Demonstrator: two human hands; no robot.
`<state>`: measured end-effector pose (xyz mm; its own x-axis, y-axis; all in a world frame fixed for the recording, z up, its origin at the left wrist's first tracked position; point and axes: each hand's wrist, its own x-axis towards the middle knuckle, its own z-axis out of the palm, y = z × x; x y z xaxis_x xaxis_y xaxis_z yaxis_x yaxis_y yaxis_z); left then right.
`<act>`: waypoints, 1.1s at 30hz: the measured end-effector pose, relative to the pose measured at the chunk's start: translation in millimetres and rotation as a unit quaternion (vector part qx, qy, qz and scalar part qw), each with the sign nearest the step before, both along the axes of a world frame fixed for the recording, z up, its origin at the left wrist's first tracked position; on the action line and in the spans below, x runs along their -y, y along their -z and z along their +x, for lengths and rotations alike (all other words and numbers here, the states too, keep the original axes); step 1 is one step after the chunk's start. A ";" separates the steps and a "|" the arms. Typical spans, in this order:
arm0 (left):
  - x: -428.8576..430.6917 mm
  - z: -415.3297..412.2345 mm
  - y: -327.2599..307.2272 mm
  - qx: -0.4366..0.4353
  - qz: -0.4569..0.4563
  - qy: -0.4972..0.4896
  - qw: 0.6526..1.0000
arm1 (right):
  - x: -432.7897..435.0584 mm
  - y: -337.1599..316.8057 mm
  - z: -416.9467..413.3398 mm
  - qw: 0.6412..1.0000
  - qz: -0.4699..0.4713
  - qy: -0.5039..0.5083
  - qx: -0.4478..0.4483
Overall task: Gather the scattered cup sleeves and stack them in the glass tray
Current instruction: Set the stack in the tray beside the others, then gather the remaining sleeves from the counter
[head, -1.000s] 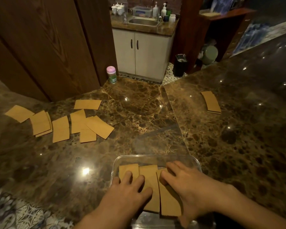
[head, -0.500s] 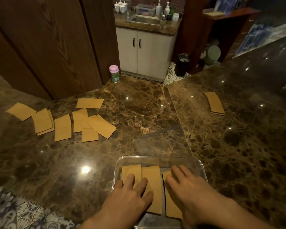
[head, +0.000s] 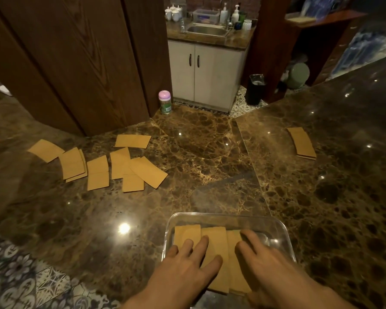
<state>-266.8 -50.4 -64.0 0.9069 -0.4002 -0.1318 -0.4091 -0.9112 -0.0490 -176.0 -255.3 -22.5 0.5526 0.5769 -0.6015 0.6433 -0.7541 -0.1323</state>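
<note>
so left hand (head: 187,270) and right hand (head: 267,264) lie flat, fingers straight, pressing the flat tan cardboard cup sleeves (head: 214,239) inside the clear rectangular glass tray (head: 285,239), gripping nothing; more sleeves (head: 120,166) lie scattered on the glossy brown marble counter (head: 198,152); they look light, bendy, probably slidey, so pinch an edge imo

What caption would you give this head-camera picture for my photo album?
Head view: left hand and right hand press cup sleeves flat in a glass tray, more sleeves scattered across the marble counter.

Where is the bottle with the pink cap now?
Head view: the bottle stands centre-left at the far edge of the marble counter, beside the wooden panel.
</note>
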 end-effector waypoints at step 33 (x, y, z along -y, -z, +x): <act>-361.2 134.8 5.4 -0.026 -0.196 -0.735 0.649 | -339.9 33.6 137.3 0.963 0.084 0.255 0.029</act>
<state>-132.0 310.8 -69.4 0.3459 0.8794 -0.3272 0.9237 -0.2581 0.2831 -38.7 84.6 -56.2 0.8201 0.3071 -0.4828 0.2044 -0.9453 -0.2541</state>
